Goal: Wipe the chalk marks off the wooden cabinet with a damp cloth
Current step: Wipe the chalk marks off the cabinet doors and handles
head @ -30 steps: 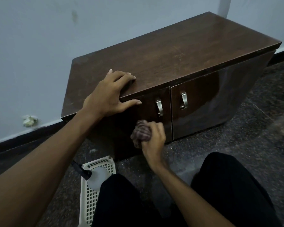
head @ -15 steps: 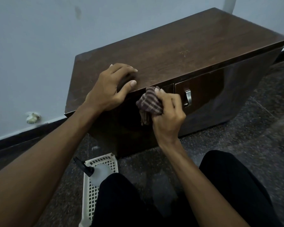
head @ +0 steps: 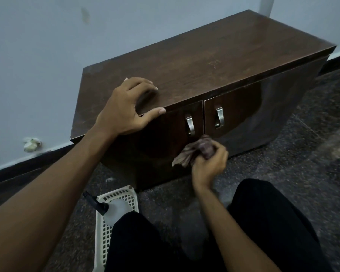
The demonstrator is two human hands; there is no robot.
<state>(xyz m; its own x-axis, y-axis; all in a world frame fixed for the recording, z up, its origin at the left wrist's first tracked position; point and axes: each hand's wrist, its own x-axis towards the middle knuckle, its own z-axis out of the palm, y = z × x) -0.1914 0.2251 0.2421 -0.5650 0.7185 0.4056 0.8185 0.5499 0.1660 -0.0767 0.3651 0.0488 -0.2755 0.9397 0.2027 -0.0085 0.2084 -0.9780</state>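
A low dark wooden cabinet [head: 214, 61] with two doors and metal handles stands against the wall. My left hand [head: 126, 112] rests on its top front edge near the left corner, fingers spread, thumb over the edge. My right hand [head: 208, 163] is closed on a bunched, striped brownish cloth [head: 194, 152] pressed against the lower part of the left door, just below its handle [head: 190, 125]. A faint pale speckle [head: 214, 62] shows on the cabinet top. No clear chalk marks are visible on the dark door front.
A white plastic basket [head: 108, 228] holding a spray bottle [head: 106, 209] sits on the dark speckled floor to the left of my knees. My black-trousered legs fill the bottom of the view. A crumpled white scrap [head: 31, 144] lies at the wall's base.
My right hand with the cloth has gone from the upper edge of the left door down to its lower part. The left hand stays on the cabinet top.
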